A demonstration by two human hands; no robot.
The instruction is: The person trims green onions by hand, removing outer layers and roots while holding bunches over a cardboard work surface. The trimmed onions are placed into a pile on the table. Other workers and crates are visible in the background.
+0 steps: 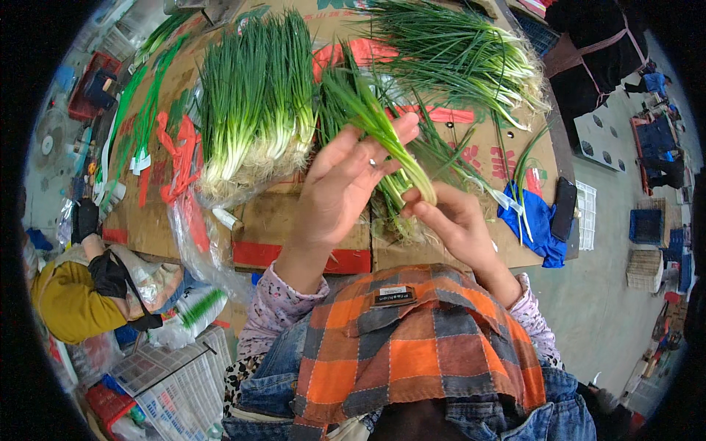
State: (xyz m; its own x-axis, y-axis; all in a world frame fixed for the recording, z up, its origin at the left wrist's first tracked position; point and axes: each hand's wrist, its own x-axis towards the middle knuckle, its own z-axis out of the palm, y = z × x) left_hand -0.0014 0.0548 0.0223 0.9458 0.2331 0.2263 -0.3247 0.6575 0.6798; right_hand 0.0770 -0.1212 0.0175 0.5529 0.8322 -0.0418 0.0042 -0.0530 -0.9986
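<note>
Between my hands a few green onions (392, 135) slant up and to the left, their leaves blurred. My right hand (455, 220) pinches their pale lower end between thumb and fingers. Palm up, my left hand (347, 176) has its fingers spread against the stalks and wears a ring. Loose green onions with roots (405, 223) lie on the cardboard under my hands. A thick row of green onions (253, 99) with roots towards me lies to the left. Another pile (469, 60) lies at the upper right, roots to the right.
Printed cardboard (347, 206) covers the table. Red plastic strips (179, 160) and clear plastic (212, 242) lie at the left, near a white roll (226, 219). A blue cloth (532, 220) and a black phone (563, 209) lie at the right edge. A person in a mustard top (83, 303) is at the lower left.
</note>
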